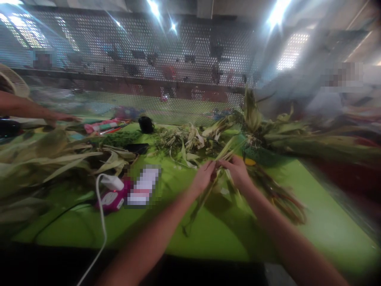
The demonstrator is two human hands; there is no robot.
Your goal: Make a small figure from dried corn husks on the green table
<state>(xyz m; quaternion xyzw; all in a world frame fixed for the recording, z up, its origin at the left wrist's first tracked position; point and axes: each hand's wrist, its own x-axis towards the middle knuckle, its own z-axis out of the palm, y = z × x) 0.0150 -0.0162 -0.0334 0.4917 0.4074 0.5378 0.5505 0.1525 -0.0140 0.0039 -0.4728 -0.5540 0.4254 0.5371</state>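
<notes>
My left hand (204, 178) and my right hand (238, 174) meet over the middle of the green table (324, 216). Both are closed, their fingertips pinching a bunch of pale green leaf strips (228, 149) that look like corn husk. The strips fan out upward past the fingers, and thin ends hang toward the front of the table. Blur hides how the strips cross between my fingertips. Just beyond my hands lies a heap of dry, curled husks (193, 139). To the right of my right hand are brownish strands (282, 198) in a loose loop.
A phone (143, 186) lies left of my hands, beside a magenta power strip (110, 200) with a white charger (112, 182) and cable. Long leaves (62, 159) cover the left side. A husk bundle (251, 115) stands behind right. Another person's hand (64, 117) reaches in at left.
</notes>
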